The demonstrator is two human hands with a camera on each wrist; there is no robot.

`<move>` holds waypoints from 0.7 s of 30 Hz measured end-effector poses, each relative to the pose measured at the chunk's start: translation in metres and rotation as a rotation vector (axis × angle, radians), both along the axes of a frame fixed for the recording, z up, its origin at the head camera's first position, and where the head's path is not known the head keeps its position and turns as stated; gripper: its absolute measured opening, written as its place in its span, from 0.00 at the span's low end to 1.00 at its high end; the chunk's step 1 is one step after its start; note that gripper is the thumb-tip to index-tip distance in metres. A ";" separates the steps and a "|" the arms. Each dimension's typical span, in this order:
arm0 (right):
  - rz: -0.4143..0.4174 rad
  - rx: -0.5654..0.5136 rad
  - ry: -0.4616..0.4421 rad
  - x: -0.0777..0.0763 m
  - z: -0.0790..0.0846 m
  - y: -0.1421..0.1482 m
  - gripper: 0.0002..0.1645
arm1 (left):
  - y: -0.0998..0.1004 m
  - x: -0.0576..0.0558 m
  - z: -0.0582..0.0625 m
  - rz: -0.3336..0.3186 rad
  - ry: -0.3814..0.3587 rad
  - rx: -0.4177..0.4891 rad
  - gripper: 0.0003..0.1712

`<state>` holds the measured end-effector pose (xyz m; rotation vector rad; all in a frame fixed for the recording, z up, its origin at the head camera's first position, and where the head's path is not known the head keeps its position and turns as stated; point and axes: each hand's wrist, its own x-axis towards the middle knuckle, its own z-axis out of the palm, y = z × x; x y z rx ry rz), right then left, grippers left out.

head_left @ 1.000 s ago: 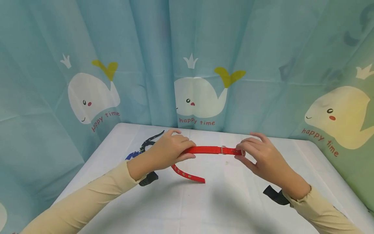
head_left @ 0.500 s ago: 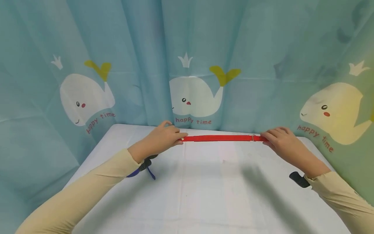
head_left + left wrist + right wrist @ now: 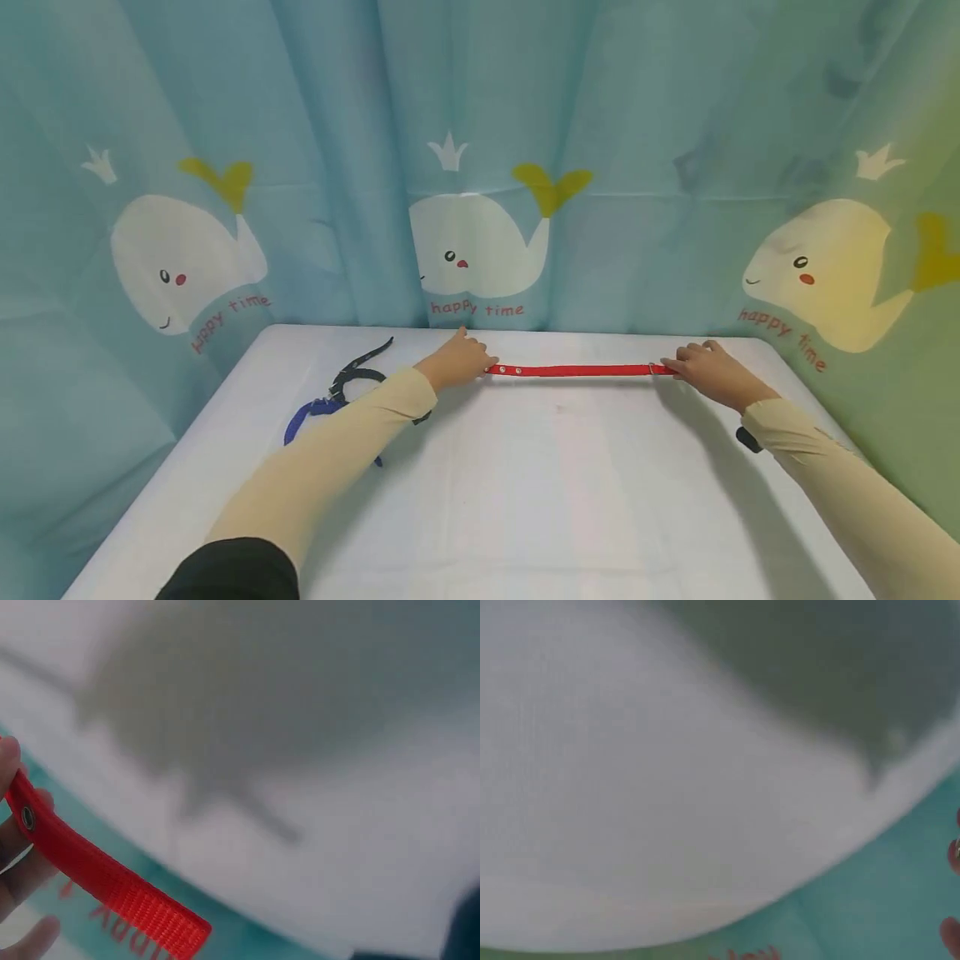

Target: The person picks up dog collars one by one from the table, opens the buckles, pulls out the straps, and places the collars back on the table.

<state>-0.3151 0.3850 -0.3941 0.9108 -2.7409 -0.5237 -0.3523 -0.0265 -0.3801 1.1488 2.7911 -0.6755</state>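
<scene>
A red collar point(image 3: 585, 371) with metal eyelets and a ring is stretched straight between my two hands, low over the far part of the table. My left hand point(image 3: 459, 360) pinches its eyelet end. The left wrist view shows the woven red collar point(image 3: 112, 881) passing between fingers and thumb, its free tip sticking out past an eyelet. At the other end my right hand point(image 3: 714, 375) pinches the collar near the ring; the buckle is hidden by the fingers. Only fingertips point(image 3: 951, 936) show at the edge of the right wrist view.
A black collar point(image 3: 367, 375) and a blue collar point(image 3: 300, 417) lie on the white table point(image 3: 540, 500) to the left, partly behind my left forearm. A blue curtain point(image 3: 337, 233) with whale prints hangs right behind the table's far edge.
My right hand has moved right along with the buckle end, and the left hand has shifted to the eyelet end. The drooping collar is pulled straight, then lowered closer to the table.
</scene>
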 end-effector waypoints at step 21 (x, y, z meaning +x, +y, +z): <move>-0.126 -0.053 -0.122 -0.018 -0.025 0.021 0.19 | 0.011 -0.013 -0.036 -0.022 0.077 0.052 0.23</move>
